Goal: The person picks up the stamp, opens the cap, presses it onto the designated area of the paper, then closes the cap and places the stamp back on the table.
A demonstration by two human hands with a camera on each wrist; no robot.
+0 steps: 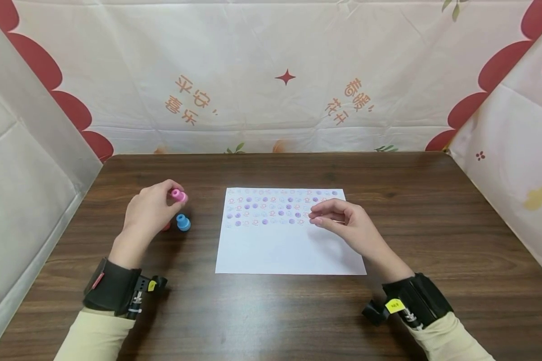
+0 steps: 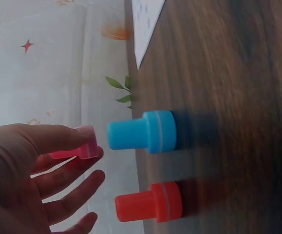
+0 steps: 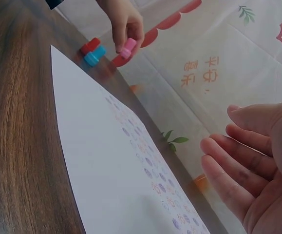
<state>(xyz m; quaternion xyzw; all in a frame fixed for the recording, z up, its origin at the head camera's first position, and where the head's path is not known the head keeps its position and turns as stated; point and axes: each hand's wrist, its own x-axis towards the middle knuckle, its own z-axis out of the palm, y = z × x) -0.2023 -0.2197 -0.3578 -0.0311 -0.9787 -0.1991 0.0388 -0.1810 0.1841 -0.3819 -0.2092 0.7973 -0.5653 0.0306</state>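
My left hand [image 1: 151, 208] pinches a pink stamp [image 1: 178, 195] between thumb and fingers, raised over the left side of the table. Just beside that hand a blue stamp [image 1: 183, 222] stands upright on the wood. A red stamp [image 2: 149, 202] stands near the blue one, mostly hidden behind the hand in the head view. Over the right part of a white paper sheet [image 1: 284, 250] hovers my right hand [image 1: 348, 223], fingers loosely bent and holding nothing. Rows of small purple, orange and light blue printed marks [image 3: 162, 187] cover the sheet's far half.
The brown wooden table [image 1: 253, 321] ends at a patterned cloth backdrop [image 1: 253, 100], with cloth also hanging at both sides. Each wrist wears a black strap [image 1: 113, 286] with a small camera attached.
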